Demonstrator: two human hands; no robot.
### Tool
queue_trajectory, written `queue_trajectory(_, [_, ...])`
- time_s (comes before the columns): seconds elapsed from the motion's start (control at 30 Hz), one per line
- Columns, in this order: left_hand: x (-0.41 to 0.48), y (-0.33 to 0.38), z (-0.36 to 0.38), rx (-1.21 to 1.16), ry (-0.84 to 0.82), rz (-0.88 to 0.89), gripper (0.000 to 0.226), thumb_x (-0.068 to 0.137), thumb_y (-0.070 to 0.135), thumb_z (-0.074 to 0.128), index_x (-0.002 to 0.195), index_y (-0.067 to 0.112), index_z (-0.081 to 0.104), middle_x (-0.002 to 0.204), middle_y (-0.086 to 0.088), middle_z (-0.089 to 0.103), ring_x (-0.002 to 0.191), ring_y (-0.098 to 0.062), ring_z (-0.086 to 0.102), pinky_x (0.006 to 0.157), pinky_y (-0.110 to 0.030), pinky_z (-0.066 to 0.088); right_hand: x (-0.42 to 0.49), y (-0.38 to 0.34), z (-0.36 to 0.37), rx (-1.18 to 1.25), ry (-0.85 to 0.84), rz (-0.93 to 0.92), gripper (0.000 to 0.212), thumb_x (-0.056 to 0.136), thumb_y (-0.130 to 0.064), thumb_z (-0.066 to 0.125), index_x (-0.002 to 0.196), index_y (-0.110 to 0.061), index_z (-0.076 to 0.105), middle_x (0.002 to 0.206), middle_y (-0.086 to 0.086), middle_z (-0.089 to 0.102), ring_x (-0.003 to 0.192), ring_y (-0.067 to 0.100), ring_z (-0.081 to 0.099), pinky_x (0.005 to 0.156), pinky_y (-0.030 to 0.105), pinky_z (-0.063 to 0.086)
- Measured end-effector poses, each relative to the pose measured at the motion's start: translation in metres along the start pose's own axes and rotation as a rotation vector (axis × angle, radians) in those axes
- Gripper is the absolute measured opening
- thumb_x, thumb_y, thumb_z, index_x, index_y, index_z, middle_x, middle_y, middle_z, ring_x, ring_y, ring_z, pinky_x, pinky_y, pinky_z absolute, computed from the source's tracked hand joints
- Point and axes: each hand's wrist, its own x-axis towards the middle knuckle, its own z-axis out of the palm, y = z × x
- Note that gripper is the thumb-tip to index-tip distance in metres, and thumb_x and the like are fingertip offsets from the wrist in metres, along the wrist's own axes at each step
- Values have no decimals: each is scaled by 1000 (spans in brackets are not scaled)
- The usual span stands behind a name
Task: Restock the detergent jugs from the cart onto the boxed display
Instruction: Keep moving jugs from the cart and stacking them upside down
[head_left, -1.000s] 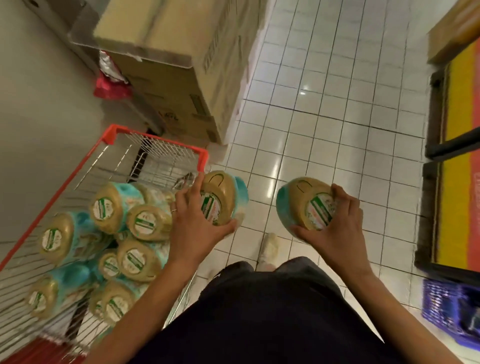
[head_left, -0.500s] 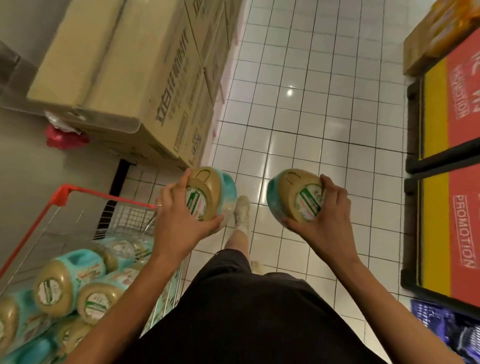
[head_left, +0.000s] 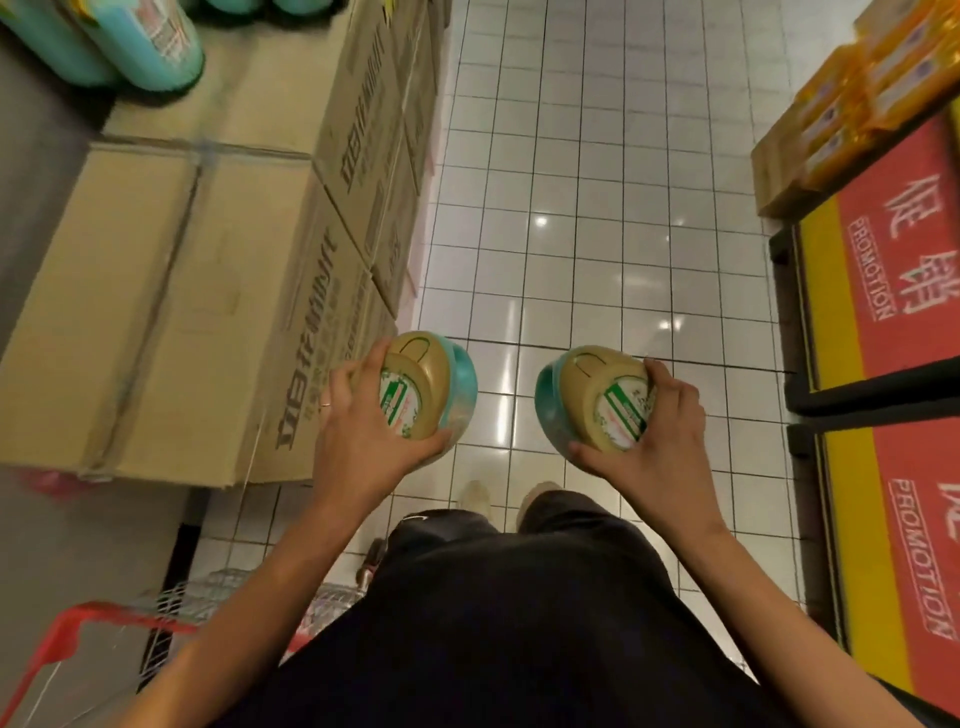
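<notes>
We carry two jugs, one per hand, which we judge is meant to move a pair on each trip. The left jug (head_left: 415, 387) sits in our left hand (head_left: 363, 431), fingers and thumb curled round its tan cap end, just right of the boxes' (head_left: 171, 312) near corner and over the floor (head_left: 571, 182). The right jug (head_left: 597, 397) is grasped the same way by our right hand (head_left: 660, 431), farther right of the boxes and well apart from the left jug. Both caps face up at us with the teal bodies hanging beneath. We judge that this grip suits lowering each jug upright onto a flat top. Neither jug touches the boxes yet.

The boxes are stacked cartons whose taped tops serve as the display. At their far left end, teal jugs (head_left: 140, 41) stand upright. We therefore judge the bare top nearer us to be the spot for this pair. The left jug is closer to it and would likely go down first, while the right one has to cross over.

The cart (head_left: 93, 623) shows only its red rim and some wire, on our side of the boxes, and its load is out of view. Across the floor to the right of the boxes stand red and yellow promo stands (head_left: 883, 260) and yellow packs (head_left: 857, 78), which play no part here.

A one-handed hold on a cap could slip, and the tile below is hard.
</notes>
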Motion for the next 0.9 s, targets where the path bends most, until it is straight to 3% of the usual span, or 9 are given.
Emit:
queue_trajectory(0.23, [125,33,-10,-37,27,-16,127,47,92,71,156,60,15,145,14,31,123,-12,38,89,-39,43,138,-18,-2,31,-28,3,122,64,-53,96,160,-29,24,145,-4,34,135,23,40,102,49,54])
queue_trajectory(0.4, [209,51,-13,-60,84,-48,126,47,89,70,156,61,15,145,16,30,120,-10,39,84,-34,44,258,-45,2,37,-112,-92,124,62,-53,97,160,-28,25,144,-6,34,135,20,40,107,43,49])
queue_trajectory(0.53, [273,63,-24,-101,165,-120,131,49,81,82,156,65,10,146,18,28,124,-11,37,87,-36,44,349,-85,6,-20,-172,-226,122,62,-51,96,160,-26,27,142,-5,38,130,19,41,101,40,48])
queue_trajectory(0.7, [345,73,-52,-14,305,-161,129,58,66,92,159,55,14,146,4,34,128,-24,43,91,-38,45,450,-147,15,-60,-268,-388,123,60,-53,96,160,-25,29,141,-5,39,126,7,33,101,34,42])
queue_trajectory(0.9, [415,56,-112,39,421,-221,126,56,59,89,161,46,21,147,-4,37,130,-31,45,97,-48,51,537,-238,55,-51,-371,-543,124,60,-56,95,159,-30,26,138,-11,36,131,15,40,99,33,43])
